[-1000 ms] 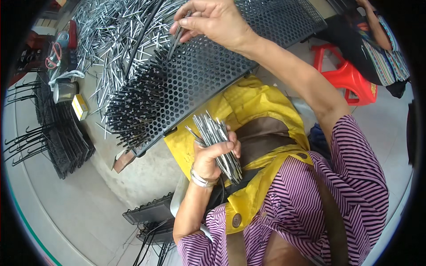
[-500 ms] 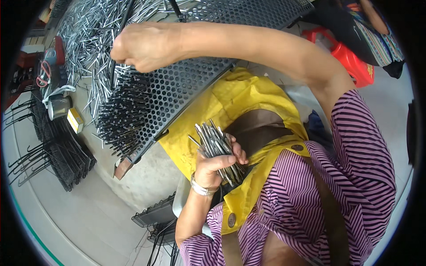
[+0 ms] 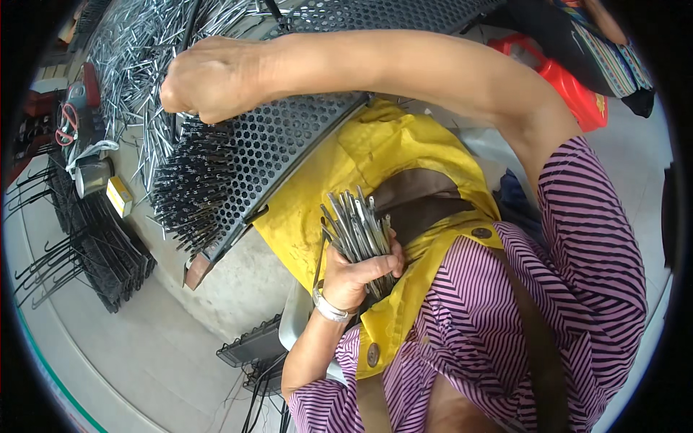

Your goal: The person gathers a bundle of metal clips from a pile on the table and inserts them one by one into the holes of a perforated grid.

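One bundle of thin metal rods (image 3: 355,220), a dozen or more but too overlapped to count, stands slightly tilted in the left hand (image 3: 354,276), which is closed around it with the thumb laid across the front. That hand sits before the yellow apron (image 3: 336,162), near the chest. The right hand (image 3: 216,79) is bent over, back upward and fingers curled; its fingertips are hidden, so I cannot tell whether it holds anything.

Just below it is one black rack (image 3: 278,137) with a sheet full of holes. A dense clump of dark rods (image 3: 191,177), too many to count, stands at its lower-left end. To their right, rows of unfilled holes run up under the right forearm, which hides part of the sheet. The rack's near edge slants from lower left to upper right, and a strip of apron separates it from the bundle.

Beyond the rack's far edge is one heap of loose rods (image 3: 137,54), uncountable. Left of the rack are one small yellow box (image 3: 119,196), one tin (image 3: 94,177) and one pair of scissors (image 3: 67,124) with red handles. Farther out, one red stool (image 3: 570,83) stands at upper right.
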Demonstrator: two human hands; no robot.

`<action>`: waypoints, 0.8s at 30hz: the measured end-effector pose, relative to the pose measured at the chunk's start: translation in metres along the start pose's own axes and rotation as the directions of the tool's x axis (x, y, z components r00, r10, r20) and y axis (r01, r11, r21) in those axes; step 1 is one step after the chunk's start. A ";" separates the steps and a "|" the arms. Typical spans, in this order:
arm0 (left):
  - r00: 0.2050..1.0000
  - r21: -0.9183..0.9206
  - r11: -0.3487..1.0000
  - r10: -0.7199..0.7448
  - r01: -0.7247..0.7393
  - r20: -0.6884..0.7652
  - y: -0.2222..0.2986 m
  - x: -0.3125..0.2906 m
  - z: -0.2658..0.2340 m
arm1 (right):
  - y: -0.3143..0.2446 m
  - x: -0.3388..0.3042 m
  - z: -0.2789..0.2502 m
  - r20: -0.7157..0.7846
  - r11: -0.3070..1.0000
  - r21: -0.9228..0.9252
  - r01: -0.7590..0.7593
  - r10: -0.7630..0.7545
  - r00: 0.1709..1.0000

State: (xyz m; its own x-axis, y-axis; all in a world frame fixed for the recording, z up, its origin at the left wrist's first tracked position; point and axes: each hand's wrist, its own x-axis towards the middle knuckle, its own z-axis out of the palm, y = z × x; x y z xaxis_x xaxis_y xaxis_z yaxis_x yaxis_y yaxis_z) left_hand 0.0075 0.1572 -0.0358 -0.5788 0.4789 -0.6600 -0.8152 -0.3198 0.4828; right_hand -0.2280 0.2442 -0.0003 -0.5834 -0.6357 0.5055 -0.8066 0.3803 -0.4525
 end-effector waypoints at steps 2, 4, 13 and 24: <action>0.999 -0.049 0.998 0.039 -0.039 -0.013 -0.004 0.001 -0.002 | 0.004 0.005 -0.001 0.004 0.998 -0.036 0.042 -0.042 0.999; 0.998 -0.083 0.994 0.063 -0.064 -0.018 -0.003 0.001 -0.003 | 0.002 0.007 -0.005 0.038 0.993 -0.075 0.089 -0.086 0.996; 0.937 -0.146 0.927 0.332 -0.345 -0.105 0.020 0.008 -0.007 | 0.000 -0.010 0.004 0.086 1.000 -0.026 -0.005 0.007 0.996; 0.848 -0.071 0.864 0.470 -0.499 -0.244 0.042 0.014 0.006 | -0.074 -0.117 -0.016 0.455 0.314 0.730 -0.607 0.440 0.774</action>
State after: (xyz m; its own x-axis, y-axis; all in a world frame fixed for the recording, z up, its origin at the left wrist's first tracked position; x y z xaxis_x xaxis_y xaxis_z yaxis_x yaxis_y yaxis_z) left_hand -0.0344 0.1557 -0.0209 -0.8791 0.0567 -0.4733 -0.4167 -0.5734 0.7053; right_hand -0.1021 0.3010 -0.0140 -0.7629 -0.6307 -0.1420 0.1709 0.0151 -0.9852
